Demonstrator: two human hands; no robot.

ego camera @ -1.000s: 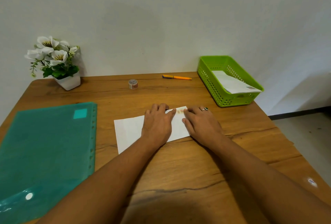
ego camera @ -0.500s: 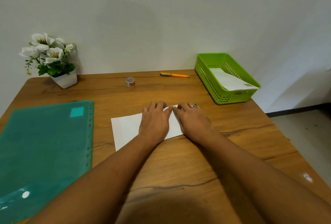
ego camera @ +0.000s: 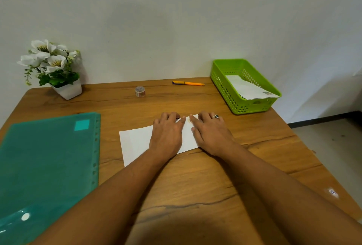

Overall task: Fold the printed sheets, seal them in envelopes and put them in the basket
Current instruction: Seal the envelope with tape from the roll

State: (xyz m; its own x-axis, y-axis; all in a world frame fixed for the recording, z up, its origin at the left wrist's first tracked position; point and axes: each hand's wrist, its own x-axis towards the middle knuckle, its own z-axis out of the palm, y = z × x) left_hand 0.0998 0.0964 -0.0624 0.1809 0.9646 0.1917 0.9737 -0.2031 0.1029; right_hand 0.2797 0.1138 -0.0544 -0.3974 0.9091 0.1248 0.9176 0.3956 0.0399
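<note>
My left hand [ego camera: 166,137] and right hand [ego camera: 212,137] press, fingers flat, on the white paper [ego camera: 135,143]; its long axis runs left-right.

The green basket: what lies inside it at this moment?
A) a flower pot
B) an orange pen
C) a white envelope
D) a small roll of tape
C: a white envelope lies slanted inside the green basket, while the pen and the tape roll lie outside it on the table.
</note>
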